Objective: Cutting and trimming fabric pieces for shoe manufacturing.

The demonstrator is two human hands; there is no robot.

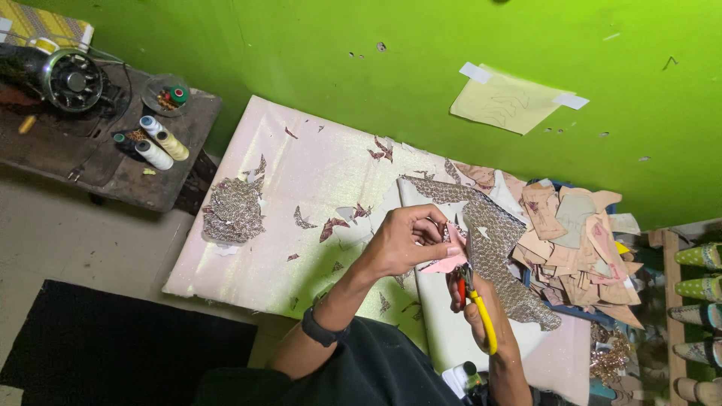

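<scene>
While the left hand [402, 240] is pinching a pink cut-out piece [449, 256], the right hand [481, 312] is gripping yellow-handled scissors [478, 307] (blades at the piece) over the pale worktop's [301, 188] near right edge.

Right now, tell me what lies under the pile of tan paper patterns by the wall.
The pile of tan paper patterns sits on something blue, showing only at its lower edge. A silver mesh sheet lies beside it. What the blue thing is stays hidden under the pile.
</scene>
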